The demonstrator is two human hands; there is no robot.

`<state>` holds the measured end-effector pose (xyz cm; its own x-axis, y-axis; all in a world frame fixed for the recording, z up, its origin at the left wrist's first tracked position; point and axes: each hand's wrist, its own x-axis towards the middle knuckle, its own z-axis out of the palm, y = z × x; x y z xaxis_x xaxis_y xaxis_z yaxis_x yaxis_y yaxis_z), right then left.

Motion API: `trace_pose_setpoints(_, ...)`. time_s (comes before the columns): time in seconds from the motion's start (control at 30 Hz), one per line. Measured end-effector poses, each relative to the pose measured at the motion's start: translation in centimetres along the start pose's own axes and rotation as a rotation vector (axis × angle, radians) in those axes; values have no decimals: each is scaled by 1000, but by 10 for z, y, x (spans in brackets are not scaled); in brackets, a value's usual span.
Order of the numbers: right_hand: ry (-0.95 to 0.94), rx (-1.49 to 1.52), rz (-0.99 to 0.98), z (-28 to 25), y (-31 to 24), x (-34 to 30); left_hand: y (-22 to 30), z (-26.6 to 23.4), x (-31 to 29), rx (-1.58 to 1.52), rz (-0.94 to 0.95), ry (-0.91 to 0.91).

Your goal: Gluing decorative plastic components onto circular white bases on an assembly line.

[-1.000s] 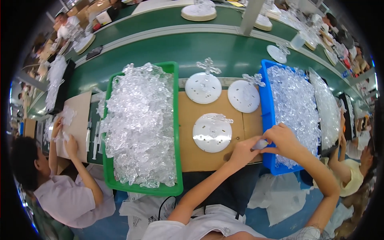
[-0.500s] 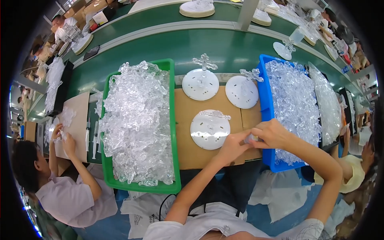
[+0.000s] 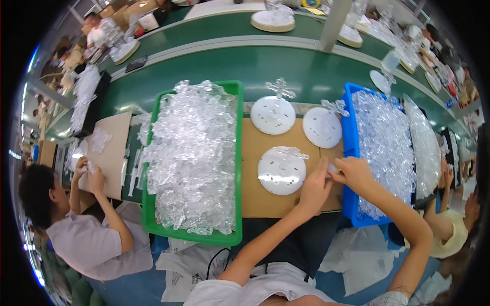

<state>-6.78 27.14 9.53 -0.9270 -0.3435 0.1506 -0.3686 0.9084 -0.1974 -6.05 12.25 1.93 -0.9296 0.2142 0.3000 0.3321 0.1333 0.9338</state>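
Over the right part of a brown cardboard sheet [image 3: 250, 199], my left hand [image 3: 315, 187] and my right hand [image 3: 356, 174] meet. Between their fingertips is a small pale translucent piece [image 3: 333, 169], pinched by both; its exact kind is too small to make out. Left of my left hand lies a white round disc [image 3: 279, 179] with small slots and a clear plastic piece [image 3: 292, 151] across its far edge. Two similar discs, one [image 3: 272, 116] far left and one [image 3: 321, 128] far right, have clear cross-shaped pieces at their far edges.
A green bin [image 3: 239, 153] heaped with clear plastic pieces stands left, a blue bin [image 3: 351, 145] of clear pieces right. Syringes [image 3: 135, 171] lie beyond the green bin. One co-worker [image 3: 92, 239] sits at left, another [image 3: 444, 229] at right. A metal post [image 3: 335, 25] rises behind.
The whole view has shifted, so the bench appears farther right. My left hand's fingers now point more upward beside the small piece; both hands still hold it.
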Motion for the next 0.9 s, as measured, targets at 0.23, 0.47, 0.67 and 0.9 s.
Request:
trace_pose_setpoints(0.23,-244,-40,59,-26,-8,-1,8,-101,-65,317,217,-45)
trace_pose_setpoints(0.47,-196,29,20,-30,8,-5,-20,-120,-56,832,-1,-115)
trace_pose_setpoints(0.67,-165,-124,-117,-69,-8,8,-25,-122,-58,753,-2,-134)
trace_pose_setpoints(0.9,111,134,-91,-85,-64,131,-25,-123,-72,732,10,-116)
